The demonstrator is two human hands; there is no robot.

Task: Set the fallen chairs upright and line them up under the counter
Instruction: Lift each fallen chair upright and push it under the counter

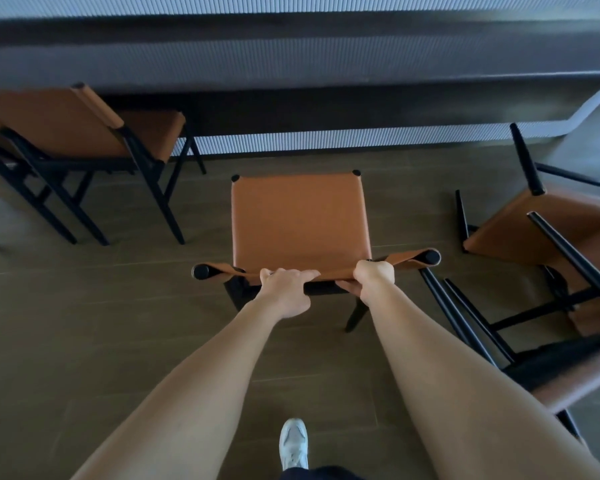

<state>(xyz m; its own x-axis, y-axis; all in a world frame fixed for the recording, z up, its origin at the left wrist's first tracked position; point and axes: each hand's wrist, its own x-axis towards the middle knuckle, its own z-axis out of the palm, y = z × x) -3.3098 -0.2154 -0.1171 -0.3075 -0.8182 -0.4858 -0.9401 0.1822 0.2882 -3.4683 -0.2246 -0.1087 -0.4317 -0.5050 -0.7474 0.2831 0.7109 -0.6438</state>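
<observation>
Wood-look floor planks (84,323) are running dull brown underfoot, and ahead the dark counter (291,57) is stretching across, a pale ribbed panel (326,142) showing beneath it. I'm standing behind the middle chair (300,216), which is upright on its legs, seat front facing the counter and stopping short of it. My left hand (284,289) is gripping the top of its backrest, fingers draped over the edge; my right hand (374,277) is curling tight round the same edge just beside it. That backrest is a tan leather sling wrapping round black posts with rounded ends; the seat is smooth, square, tan, with black leg tops peeking at its far corners. Left of the middle chair, another chair (66,123) is standing upright with its seat tucked under the counter. Right of the middle chair, a fallen chair (551,230) is lying tipped over, slim black legs sticking up and out, some reaching close to my right hand. Behind the middle chair, my white shoe (293,441) is showing.
</observation>
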